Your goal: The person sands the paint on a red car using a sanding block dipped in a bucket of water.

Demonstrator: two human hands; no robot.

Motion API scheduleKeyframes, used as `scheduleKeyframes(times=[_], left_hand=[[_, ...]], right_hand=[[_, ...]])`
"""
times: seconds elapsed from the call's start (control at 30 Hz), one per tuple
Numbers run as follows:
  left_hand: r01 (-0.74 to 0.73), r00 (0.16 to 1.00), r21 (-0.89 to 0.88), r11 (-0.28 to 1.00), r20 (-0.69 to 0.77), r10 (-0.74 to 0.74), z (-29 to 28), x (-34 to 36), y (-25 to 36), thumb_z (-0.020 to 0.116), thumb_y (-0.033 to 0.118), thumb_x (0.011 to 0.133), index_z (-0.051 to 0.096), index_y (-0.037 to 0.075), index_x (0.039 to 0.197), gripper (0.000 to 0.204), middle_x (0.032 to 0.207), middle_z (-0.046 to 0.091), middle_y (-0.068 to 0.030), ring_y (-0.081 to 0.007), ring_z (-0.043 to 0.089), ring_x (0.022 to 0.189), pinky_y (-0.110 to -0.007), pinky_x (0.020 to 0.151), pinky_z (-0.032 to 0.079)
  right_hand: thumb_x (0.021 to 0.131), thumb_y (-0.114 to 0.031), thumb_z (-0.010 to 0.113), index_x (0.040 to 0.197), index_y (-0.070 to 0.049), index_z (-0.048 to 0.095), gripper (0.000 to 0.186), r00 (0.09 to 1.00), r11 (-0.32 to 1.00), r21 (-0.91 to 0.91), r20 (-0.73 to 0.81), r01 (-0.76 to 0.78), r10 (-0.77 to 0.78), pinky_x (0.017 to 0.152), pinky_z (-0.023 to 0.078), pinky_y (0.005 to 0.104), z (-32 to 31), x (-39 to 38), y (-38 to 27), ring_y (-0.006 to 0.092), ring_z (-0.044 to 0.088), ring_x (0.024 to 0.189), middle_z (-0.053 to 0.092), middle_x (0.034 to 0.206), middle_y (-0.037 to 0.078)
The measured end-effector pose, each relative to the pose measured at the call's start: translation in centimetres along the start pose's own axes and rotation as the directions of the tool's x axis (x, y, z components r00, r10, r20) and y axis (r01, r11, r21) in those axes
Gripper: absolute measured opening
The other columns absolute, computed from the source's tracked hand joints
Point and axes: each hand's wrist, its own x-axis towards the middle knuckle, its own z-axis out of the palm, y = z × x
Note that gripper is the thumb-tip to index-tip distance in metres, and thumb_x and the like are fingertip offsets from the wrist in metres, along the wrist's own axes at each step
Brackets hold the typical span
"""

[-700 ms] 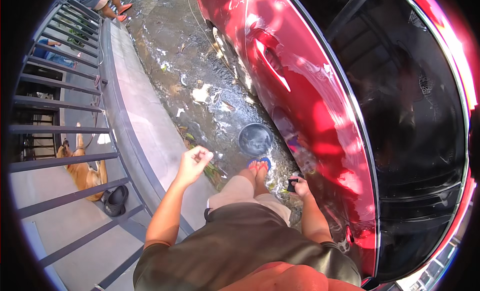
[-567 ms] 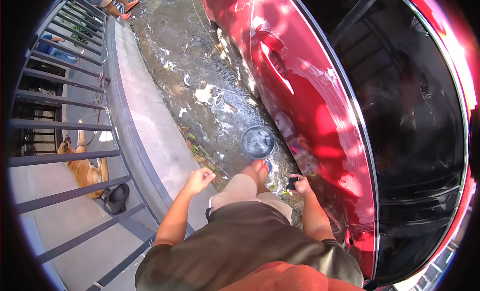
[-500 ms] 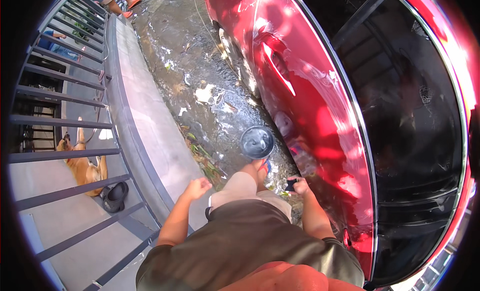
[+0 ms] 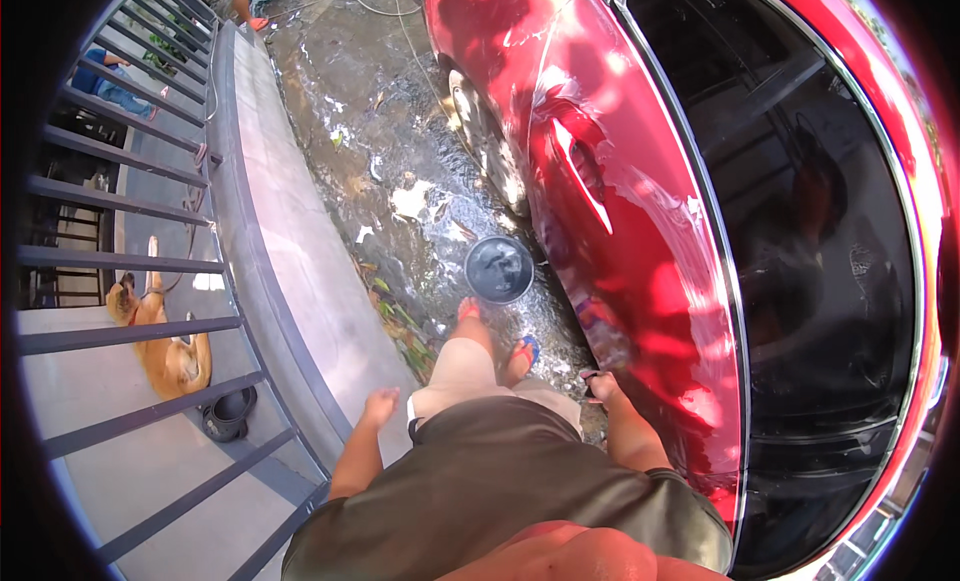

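Observation:
My left hand [image 4: 381, 406] hangs at my side near the low wall, its fingers curled in with nothing visible in them. On the other side, my right hand [image 4: 603, 387] is closed round a small black object [image 4: 588, 377] whose kind I cannot make out. That hand is close to the lower side of a red car [image 4: 640, 251], which has whitish suds streaks on its door. A dark bucket [image 4: 499, 270] stands on the wet ground just ahead of my feet.
A low concrete wall [image 4: 290, 201] with a metal railing [image 4: 150, 331] runs along the left. Behind it a tan dog [image 4: 172, 356] lies beside a black pot [image 4: 230, 413]. A thin hose [image 4: 410, 46] trails over the wet ground [image 4: 345, 111]. Other people are partly visible at far left.
My feet have stepped, and both now show behind the bucket. My left hand has dropped lower and back; the right keeps hold of the black object. The view has shifted slightly.

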Motion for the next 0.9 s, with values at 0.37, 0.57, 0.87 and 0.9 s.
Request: scheduleKeyframes(times=[0.37, 0.57, 0.87, 0.9], left_hand=[[-0.389, 0.916, 0.232, 0.892, 0.205, 0.346, -4.2, 11.2, 16.3, 0.067, 0.027, 0.091, 0.064, 0.002, 0.11, 0.032, 0.098, 0.069, -0.0142, -0.0235, 0.065, 0.09, -0.035, 0.084, 0.051], [-0.452, 0.877, 0.552, 0.7, 0.419, 0.236, -13.7, 14.8, 24.8, 0.065, 0.037, 0.09, 0.061, 0.004, 0.116, 0.041, 0.114, 0.062, -0.0212, -0.0354, 0.061, 0.106, -0.043, 0.091, 0.049], [-0.746, 0.653, 0.637, 0.192, 0.645, 0.397, -17.8, 23.8, 41.3, 0.066, 0.03, 0.089, 0.059, 0.005, 0.115, 0.037, 0.115, 0.061, -0.0204, -0.0418, 0.058, 0.108, -0.049, 0.091, 0.048], [-0.78, 0.601, 0.602, 0.172, 0.645, 0.472, -16.4, 24.1, 43.4, 0.066, 0.028, 0.089, 0.059, 0.005, 0.115, 0.036, 0.115, 0.06, -0.0197, -0.0412, 0.058, 0.109, -0.048, 0.091, 0.048]], right_hand=[[0.098, -0.033, 0.049, 0.142, -0.003, 0.048, 0.053, 0.983, 0.927, -0.338, -0.023, 0.162, -0.18, 0.109, 0.038, 0.0355, 9.7, 6.8, -11.1, 0.0291, 0.05, 0.13, 0.054, 0.139, 0.021], [0.102, -0.045, 0.033, 0.142, -0.005, 0.047, 0.059, 0.96, 0.898, -0.339, 0.092, 0.281, -0.266, 0.112, 0.034, 0.0392, 22.1, 6.2, -22.1, 0.0368, 0.043, 0.135, 0.044, 0.147, 0.023], [0.104, -0.041, 0.035, 0.145, -0.005, 0.042, 0.055, 0.92, 0.928, 0.066, 0.121, 0.367, -0.372, 0.115, 0.03, 0.0395, 34.3, 0.2, -32.1, 0.0338, 0.042, 0.137, 0.046, 0.145, 0.022], [0.104, -0.041, 0.035, 0.145, -0.005, 0.042, 0.055, 0.925, 0.93, 0.056, 0.094, 0.364, -0.368, 0.115, 0.031, 0.0398, 33.8, 0.1, -31.5, 0.0342, 0.042, 0.137, 0.046, 0.145, 0.022]])
